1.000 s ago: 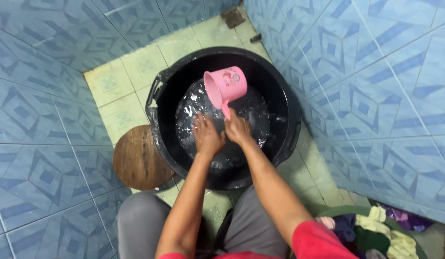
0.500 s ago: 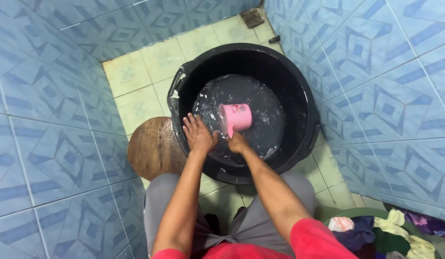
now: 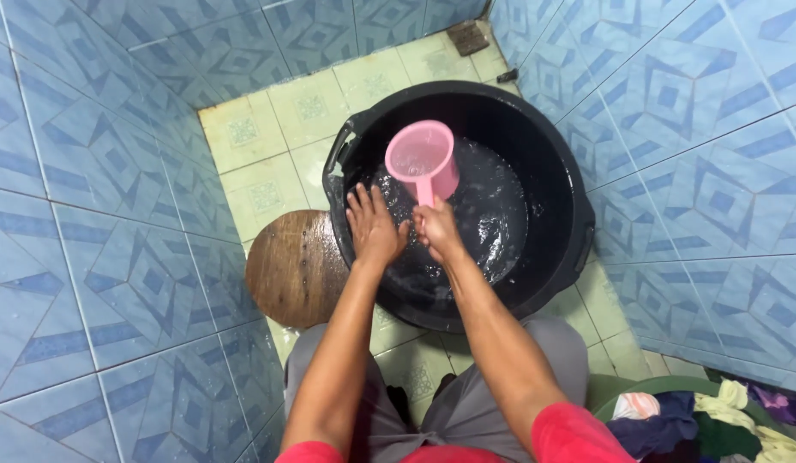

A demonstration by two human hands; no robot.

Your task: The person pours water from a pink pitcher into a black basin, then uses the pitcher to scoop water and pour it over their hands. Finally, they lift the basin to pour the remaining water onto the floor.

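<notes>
**Tiled washroom corner, black basin on the floor**

Blue patterned wall tiles point(image 3: 89, 214) close in at nine o'clock and again at three o'clock, framing a strip of pale green floor point(image 3: 269, 146) with small square motifs. A round wooden stool point(image 3: 293, 267), wet on top, sits on the floor just beside the black basin point(image 3: 552, 171), touching its rim at eight o'clock. The left hand point(image 3: 374, 227) lies flat, fingers spread wide, over the water inside the basin. The right hand point(image 3: 436, 230) has its grip closed on the handle of a pink dipper point(image 3: 419, 159), held upright above the water, water inside it. At five o'clock, a green tub of laundry point(image 3: 706, 416).
</notes>
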